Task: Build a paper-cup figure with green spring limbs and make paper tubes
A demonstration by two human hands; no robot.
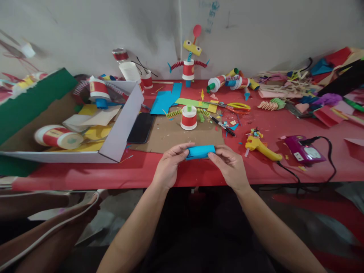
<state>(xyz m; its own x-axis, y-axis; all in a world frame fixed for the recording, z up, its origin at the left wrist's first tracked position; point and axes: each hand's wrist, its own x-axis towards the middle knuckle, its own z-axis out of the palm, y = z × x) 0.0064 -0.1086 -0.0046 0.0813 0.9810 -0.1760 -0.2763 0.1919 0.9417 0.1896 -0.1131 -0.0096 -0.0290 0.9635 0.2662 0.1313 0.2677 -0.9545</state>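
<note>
Between both hands is a piece of blue paper (201, 151), curled into a roll above the table's front edge. My left hand (173, 161) pinches its left end, and my right hand (229, 163) grips the right end with thumb and fingers. Just beyond, a red and white paper cup (189, 120) stands upside down on a cardboard sheet (165, 134). Two yellow-green folded paper springs stick out from its sides, and a green tube sits on top. A black pen (223, 126) lies to the cup's right.
A yellow glue gun (264, 149) and a purple power socket (305, 149) with cords lie right. Scissors (237, 107) rest behind. At left are a phone (141, 127) and an open box (121, 125) holding cup figures. A finished-looking cup robot (188, 71) stands by the wall. Another person's limbs show lower left.
</note>
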